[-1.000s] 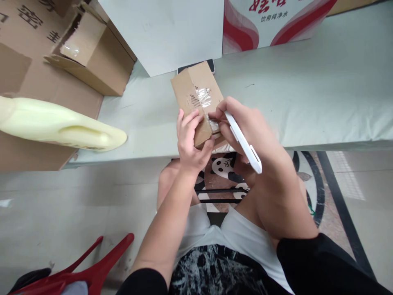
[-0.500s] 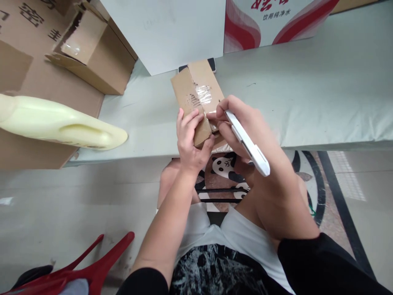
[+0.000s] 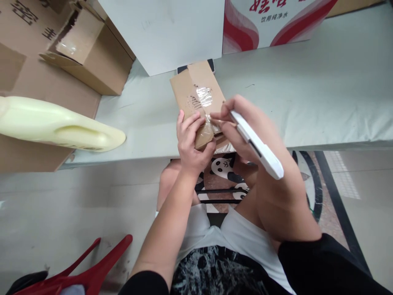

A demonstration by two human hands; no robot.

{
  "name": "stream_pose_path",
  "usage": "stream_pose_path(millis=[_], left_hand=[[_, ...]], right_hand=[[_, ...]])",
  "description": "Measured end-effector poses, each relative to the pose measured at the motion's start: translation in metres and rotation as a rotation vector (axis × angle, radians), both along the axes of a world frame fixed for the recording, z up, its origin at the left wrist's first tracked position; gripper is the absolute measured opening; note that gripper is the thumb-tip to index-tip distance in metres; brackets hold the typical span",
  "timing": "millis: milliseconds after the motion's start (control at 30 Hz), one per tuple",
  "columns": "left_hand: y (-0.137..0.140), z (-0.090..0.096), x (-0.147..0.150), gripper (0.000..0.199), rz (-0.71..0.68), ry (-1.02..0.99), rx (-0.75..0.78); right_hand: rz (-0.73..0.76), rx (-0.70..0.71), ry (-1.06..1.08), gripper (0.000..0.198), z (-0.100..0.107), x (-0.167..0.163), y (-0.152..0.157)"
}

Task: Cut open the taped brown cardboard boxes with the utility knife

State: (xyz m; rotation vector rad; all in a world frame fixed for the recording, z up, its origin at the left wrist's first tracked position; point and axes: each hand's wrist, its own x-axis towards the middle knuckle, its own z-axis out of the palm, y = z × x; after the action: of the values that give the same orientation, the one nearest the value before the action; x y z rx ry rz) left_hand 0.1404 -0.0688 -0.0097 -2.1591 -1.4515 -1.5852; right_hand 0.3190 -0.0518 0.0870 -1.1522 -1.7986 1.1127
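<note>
A: Item one: small brown cardboard box sealed with clear tape (image 3: 196,96). Location?

B: Flat on the pale grey table (image 3: 307,94), near edge, part overhanging. Left hand (image 3: 192,141) clamps its near corner, fingers pressed together on top, thumb under the edge.

A: Item two?

B: White plastic utility knife (image 3: 258,143), held in the right hand (image 3: 245,131). Fingers closed round the handle like a pen; the tip sits at the tape seam, just beside the left fingertips. The blade itself is too small to make out.

A: Hazards?

B: As I judge it, a slip along the glossy tape would drive the tip toward the left thumb. The overhang could also let the box tip under pressure.

A: Surroundings?

B: Open brown carton (image 3: 89,53) far left, cream plastic jug (image 3: 61,127) beside it, red-and-white printed box (image 3: 270,20) at the back.
</note>
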Motion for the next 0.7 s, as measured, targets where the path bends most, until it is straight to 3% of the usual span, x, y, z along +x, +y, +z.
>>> stream_pose_path(millis=[133, 400, 700], left_hand=[[0.000, 0.001, 0.001, 0.049, 0.033, 0.025, -0.024], [0.002, 0.001, 0.003, 0.046, 0.019, 0.015, 0.047], [0.001, -0.002, 0.002, 0.049, 0.038, -0.008, 0.014]], right_hand=[[-0.141, 0.010, 0.063, 0.014, 0.003, 0.001, -0.001], [-0.150, -0.029, -0.004, 0.016, 0.009, 0.003, -0.006], [-0.091, 0.013, -0.071, 0.013, -0.002, 0.009, 0.012]])
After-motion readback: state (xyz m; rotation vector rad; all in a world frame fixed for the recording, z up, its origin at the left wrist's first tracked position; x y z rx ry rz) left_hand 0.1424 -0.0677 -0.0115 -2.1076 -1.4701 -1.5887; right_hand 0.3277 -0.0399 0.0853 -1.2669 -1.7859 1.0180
